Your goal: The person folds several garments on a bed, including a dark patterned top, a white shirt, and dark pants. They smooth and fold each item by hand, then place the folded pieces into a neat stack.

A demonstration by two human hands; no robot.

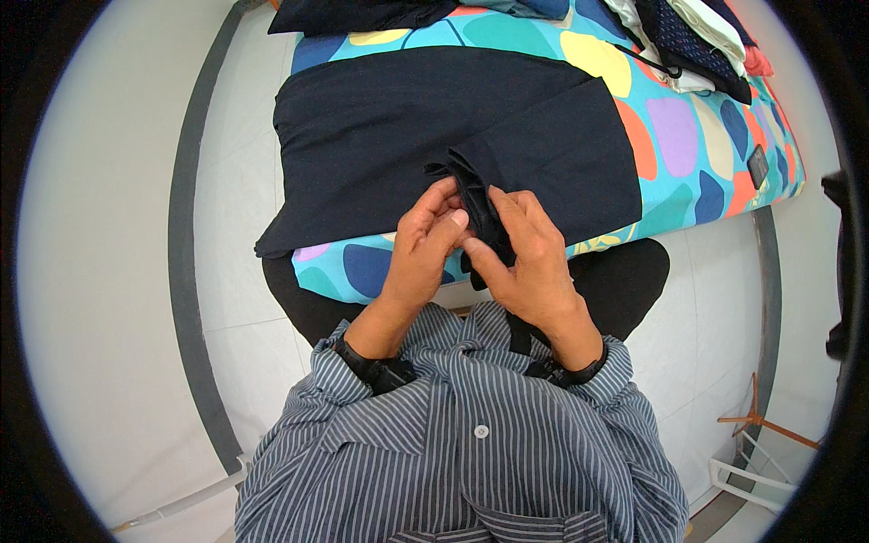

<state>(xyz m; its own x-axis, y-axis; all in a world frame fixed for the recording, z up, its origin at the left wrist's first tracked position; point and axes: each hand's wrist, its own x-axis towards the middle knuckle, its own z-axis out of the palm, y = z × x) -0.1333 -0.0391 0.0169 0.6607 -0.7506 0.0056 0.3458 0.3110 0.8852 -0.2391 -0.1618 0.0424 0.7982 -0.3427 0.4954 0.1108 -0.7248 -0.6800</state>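
A dark navy or black cloth garment (380, 129) lies spread flat over the near side of a bed, its left corner hanging past the edge. Just above it, both hands grip a bunched, folded strip of black cloth (481, 210). My left hand (428, 234) pinches the strip from the left with thumb and fingers. From the other side, my right hand (533, 251) holds it, fingers curled along its edge. Whether this strip is part of the spread garment or a separate piece, I cannot tell.
A multicoloured patterned bedsheet (672, 136) covers the bed. More black clothing (360, 15) lies at the far edge. Folded clothes (699, 41) are piled at the upper right beside a black hanger (648, 62). A small dark flat object (757, 167) rests near the right corner.
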